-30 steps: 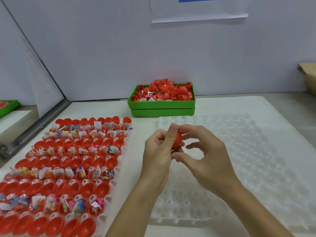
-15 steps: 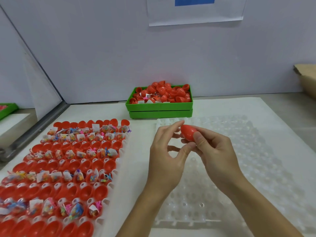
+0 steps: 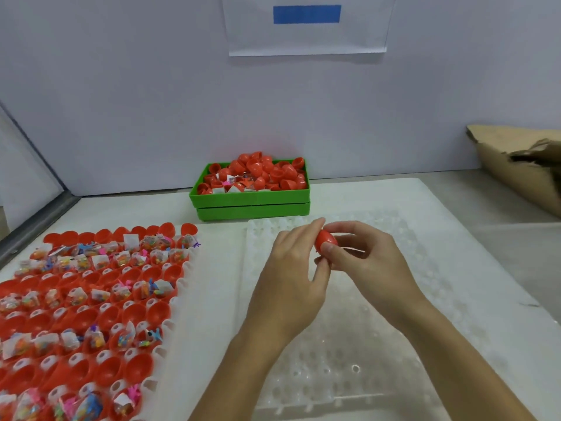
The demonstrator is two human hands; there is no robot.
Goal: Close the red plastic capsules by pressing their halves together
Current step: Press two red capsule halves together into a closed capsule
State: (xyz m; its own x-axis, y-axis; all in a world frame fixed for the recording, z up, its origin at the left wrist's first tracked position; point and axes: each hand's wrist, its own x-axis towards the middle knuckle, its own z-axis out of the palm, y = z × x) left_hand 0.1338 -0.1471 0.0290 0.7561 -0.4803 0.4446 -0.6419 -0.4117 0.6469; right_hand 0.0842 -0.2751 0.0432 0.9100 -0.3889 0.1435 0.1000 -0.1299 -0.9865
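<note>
The step in hand looks like the finish of one closing: a red capsule point(image 3: 324, 242) is held up between both hands, above the far part of the clear empty tray point(image 3: 425, 268), and it appears whole, though the seam is hidden by fingers so I cannot tell if it has fully snapped shut. The right hand point(image 3: 367, 262) grasps it, thumb on the near side and forefinger curled over the far side, the other fingers loosely bent behind. The left hand point(image 3: 291, 275) has its fingers nearly straight, with the fingertips point(image 3: 317, 223) touching the capsule's left side; it seems to steady or press and does not wrap round it.

My judgement is that the next move calls for a last squeeze along the capsule's long axis, then setting it down, most likely into a cell of the clear tray or into the green bin point(image 3: 252, 202) at the far middle, which already holds a heap of red capsules and halves. After that the hands need a fresh pair from the filled tray point(image 3: 179, 302) on the left, where rows of open red halves point(image 3: 139, 364) sit, many with small bagged toys point(image 3: 121, 341) inside. A torn cardboard box point(image 3: 516, 165) lies far right, well apart from the work
</note>
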